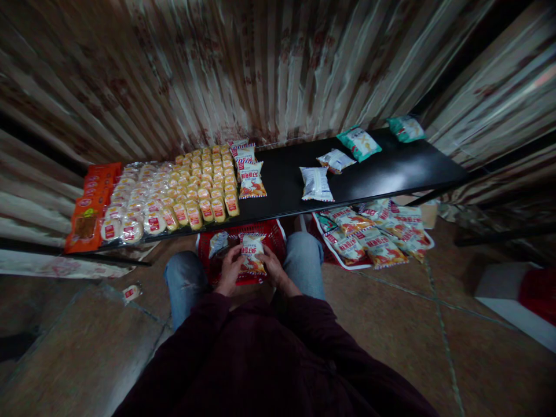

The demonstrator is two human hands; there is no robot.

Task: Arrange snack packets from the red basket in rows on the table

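Observation:
Between my knees, my left hand (233,265) and my right hand (271,264) hold a white and orange snack bag (252,253) from its two sides, fingers closed on its edges. Under it stands a red plastic basket (278,234), with another snack bag (218,243) showing at its left side. On the black shelf (282,194) just beyond, similar snack bags (252,179) stand beside rows of small yellow packaged cakes (200,185). Farther right on the shelf, a bag (316,184) lies with its printed back up, near a second white bag (336,161).
Two green bags (358,143) lie at the shelf's right. White round packets (130,229) and orange packages (89,208) fill its left end. A second basket (324,231), heaped with snack bags, sits right of my knee. One packet (131,293) lies on the floor; a white box (499,286) stands far right.

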